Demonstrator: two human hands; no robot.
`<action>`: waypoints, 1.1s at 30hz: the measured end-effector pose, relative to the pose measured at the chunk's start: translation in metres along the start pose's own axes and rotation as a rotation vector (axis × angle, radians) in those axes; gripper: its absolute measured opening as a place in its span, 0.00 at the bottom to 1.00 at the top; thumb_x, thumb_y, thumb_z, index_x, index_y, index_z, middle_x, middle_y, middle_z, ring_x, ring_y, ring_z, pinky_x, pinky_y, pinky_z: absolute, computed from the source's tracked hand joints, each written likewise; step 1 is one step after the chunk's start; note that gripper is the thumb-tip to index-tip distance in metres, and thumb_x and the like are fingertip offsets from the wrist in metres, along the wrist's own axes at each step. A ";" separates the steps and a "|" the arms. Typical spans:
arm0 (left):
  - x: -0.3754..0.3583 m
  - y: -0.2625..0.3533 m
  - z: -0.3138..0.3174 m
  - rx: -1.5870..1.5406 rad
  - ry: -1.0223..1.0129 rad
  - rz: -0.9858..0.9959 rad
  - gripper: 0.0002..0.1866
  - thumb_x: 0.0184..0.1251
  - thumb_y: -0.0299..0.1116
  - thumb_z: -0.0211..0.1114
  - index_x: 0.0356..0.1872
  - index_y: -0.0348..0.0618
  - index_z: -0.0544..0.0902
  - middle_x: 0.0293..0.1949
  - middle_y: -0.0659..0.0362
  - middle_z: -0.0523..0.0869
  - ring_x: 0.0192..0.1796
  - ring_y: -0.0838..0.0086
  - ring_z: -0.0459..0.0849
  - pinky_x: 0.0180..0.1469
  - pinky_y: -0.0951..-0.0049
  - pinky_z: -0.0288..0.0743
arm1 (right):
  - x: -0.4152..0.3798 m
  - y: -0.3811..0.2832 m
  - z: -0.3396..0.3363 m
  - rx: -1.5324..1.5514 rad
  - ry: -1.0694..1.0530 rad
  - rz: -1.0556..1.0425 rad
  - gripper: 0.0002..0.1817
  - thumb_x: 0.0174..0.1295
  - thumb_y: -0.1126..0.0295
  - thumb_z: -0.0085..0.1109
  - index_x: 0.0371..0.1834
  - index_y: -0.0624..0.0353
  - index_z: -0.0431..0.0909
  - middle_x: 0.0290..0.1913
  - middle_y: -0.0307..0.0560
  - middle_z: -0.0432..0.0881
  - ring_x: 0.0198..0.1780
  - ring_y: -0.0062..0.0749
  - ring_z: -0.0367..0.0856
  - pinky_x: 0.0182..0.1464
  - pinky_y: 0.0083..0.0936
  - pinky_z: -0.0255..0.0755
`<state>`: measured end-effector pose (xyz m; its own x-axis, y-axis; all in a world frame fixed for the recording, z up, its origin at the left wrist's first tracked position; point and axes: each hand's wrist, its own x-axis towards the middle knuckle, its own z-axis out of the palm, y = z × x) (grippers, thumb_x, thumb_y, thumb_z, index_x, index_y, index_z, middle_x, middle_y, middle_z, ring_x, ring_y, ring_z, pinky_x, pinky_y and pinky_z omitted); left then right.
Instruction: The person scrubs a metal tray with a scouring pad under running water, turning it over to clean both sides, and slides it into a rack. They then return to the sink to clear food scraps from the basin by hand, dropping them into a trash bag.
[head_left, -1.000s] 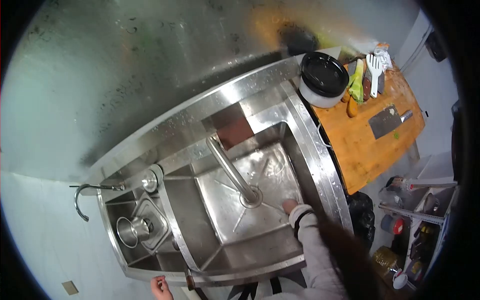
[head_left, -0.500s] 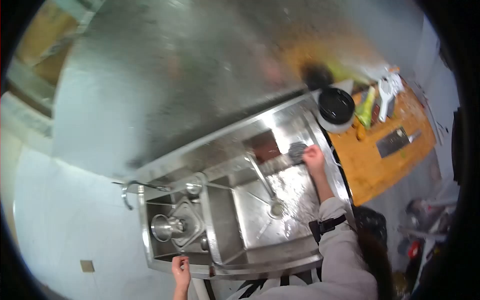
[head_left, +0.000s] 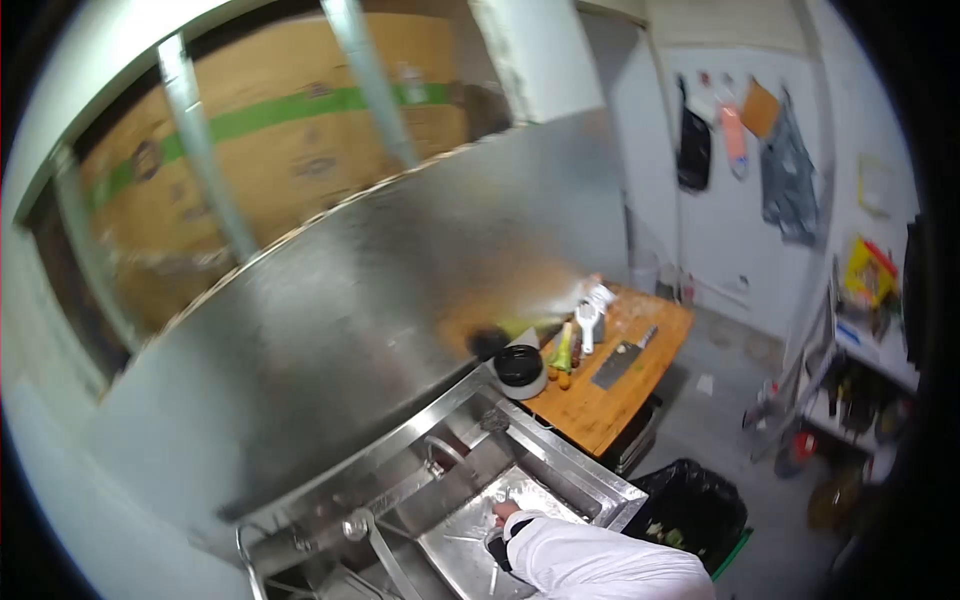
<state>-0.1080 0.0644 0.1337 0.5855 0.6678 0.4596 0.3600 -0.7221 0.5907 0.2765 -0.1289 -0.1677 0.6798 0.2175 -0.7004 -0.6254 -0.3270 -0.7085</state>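
My right hand (head_left: 507,512) reaches down into the large basin of the steel sink (head_left: 460,540), over its wet floor. Its fingers are small and partly hidden, so their grip cannot be made out. A dark round scrubber (head_left: 493,420) lies at the sink's back right corner, apart from the hand. The faucet (head_left: 450,453) curves over the basin behind my hand. My left hand is out of view.
Right of the sink, a wooden board (head_left: 640,375) holds a cleaver (head_left: 617,366), a green vegetable (head_left: 563,346) and a white slotted tool (head_left: 587,328). A black bowl (head_left: 518,366) stands beside them. A black-lined bin (head_left: 700,500) holds scraps.
The view has tilted up and right. My right hand has left the scrubber and moved lower into the basin. My left hand has dropped out of view.
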 end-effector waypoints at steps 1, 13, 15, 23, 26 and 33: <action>-0.029 -0.021 0.004 0.155 0.033 0.072 0.10 0.61 0.29 0.57 0.40 0.33 0.75 0.38 0.50 0.79 0.41 0.67 0.77 0.45 0.70 0.71 | -0.011 -0.007 -0.015 -0.508 -0.002 -0.444 0.12 0.50 0.64 0.55 0.31 0.62 0.80 0.26 0.50 0.81 0.27 0.37 0.81 0.29 0.34 0.75; -0.106 -0.025 -0.012 -0.293 -0.010 -0.399 0.05 0.59 0.19 0.52 0.34 0.35 0.75 0.36 0.56 0.76 0.37 0.70 0.76 0.40 0.76 0.69 | -0.089 -0.060 -0.130 -1.209 -0.011 -0.640 0.11 0.46 0.66 0.58 0.31 0.59 0.82 0.31 0.53 0.82 0.37 0.43 0.81 0.41 0.32 0.74; -0.123 -0.031 -0.012 -0.296 0.001 -0.485 0.05 0.60 0.20 0.52 0.34 0.36 0.75 0.37 0.56 0.76 0.38 0.70 0.76 0.41 0.75 0.69 | -0.058 -0.023 -0.116 -1.334 -0.195 -0.660 0.13 0.46 0.63 0.58 0.32 0.58 0.82 0.33 0.52 0.82 0.37 0.44 0.81 0.42 0.33 0.74; -0.174 -0.038 0.020 -0.192 0.183 -0.790 0.04 0.63 0.24 0.51 0.34 0.35 0.74 0.38 0.56 0.73 0.41 0.73 0.72 0.46 0.77 0.65 | 0.061 0.119 0.001 -1.511 -0.670 -0.811 0.23 0.49 0.67 0.57 0.49 0.64 0.69 0.45 0.59 0.73 0.49 0.52 0.71 0.53 0.37 0.67; -0.189 -0.035 0.028 -0.161 0.210 -0.854 0.04 0.64 0.25 0.51 0.34 0.35 0.73 0.37 0.56 0.72 0.38 0.74 0.70 0.44 0.76 0.64 | 0.067 0.122 0.038 -1.540 -0.623 -0.756 0.21 0.52 0.62 0.55 0.45 0.65 0.72 0.44 0.59 0.75 0.50 0.50 0.72 0.53 0.35 0.66; -0.227 -0.039 0.035 -0.155 0.169 -0.910 0.03 0.63 0.24 0.52 0.34 0.36 0.74 0.36 0.56 0.72 0.37 0.75 0.69 0.42 0.77 0.64 | 0.091 0.137 0.056 -1.824 -0.600 -0.575 0.28 0.54 0.44 0.51 0.37 0.62 0.78 0.43 0.56 0.78 0.46 0.46 0.77 0.50 0.37 0.69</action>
<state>-0.2297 -0.0655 -0.0167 0.0086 0.9901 -0.1401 0.5200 0.1152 0.8463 0.2308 -0.1024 -0.3334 0.1883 0.7139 -0.6745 0.8930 -0.4103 -0.1850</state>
